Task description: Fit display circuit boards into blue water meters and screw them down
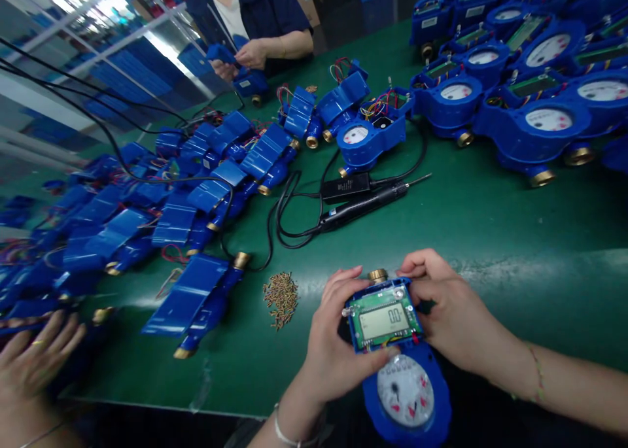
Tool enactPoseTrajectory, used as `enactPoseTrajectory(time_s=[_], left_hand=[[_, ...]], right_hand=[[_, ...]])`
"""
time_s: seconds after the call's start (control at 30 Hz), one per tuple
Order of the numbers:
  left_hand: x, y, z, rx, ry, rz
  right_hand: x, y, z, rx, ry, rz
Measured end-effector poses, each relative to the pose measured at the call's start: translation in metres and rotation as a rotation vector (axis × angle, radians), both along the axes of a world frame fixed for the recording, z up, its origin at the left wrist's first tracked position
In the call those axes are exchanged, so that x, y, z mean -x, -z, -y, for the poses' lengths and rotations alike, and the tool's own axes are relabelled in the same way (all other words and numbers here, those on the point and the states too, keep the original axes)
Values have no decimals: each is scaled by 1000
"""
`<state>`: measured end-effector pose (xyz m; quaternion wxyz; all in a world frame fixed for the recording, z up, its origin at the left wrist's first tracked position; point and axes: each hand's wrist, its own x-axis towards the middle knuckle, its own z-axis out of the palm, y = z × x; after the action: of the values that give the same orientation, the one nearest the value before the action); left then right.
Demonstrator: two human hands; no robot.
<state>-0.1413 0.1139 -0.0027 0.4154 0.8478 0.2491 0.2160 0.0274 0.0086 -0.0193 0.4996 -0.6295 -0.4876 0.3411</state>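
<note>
A blue water meter [439,396] is tilted up toward me at the table's front edge. Its round dial faces me, and the circuit board [400,296] with a lit display sits exposed in the upper housing. My left hand [333,343] wraps round the left side of that housing, thumb across its lower edge. On the opposite side my right hand [451,317] has its fingers bent against the housing's upper right corner; whether they pinch a small part there is hidden. A pile of small brass-coloured screws [280,299] lies left of my left hand.
A black electric screwdriver [366,207] with its cable lies beyond the meter. Many blue meters [544,124] crowd the right and left of the green table [490,219]. Another person's hand [42,350] is at the far left; a co-worker [255,29] handles a meter across the table.
</note>
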Motion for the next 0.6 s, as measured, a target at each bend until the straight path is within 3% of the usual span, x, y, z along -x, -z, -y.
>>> enactPoseTrajectory(time_s=[0.27,0.6], left_hand=[[-4,-7,7,86,5,-23],[-4,-3,12,14,-12,1]], right_hand=[[-8,-1,-7,67,-44,112],[-13,3,-6,109,-70,166]])
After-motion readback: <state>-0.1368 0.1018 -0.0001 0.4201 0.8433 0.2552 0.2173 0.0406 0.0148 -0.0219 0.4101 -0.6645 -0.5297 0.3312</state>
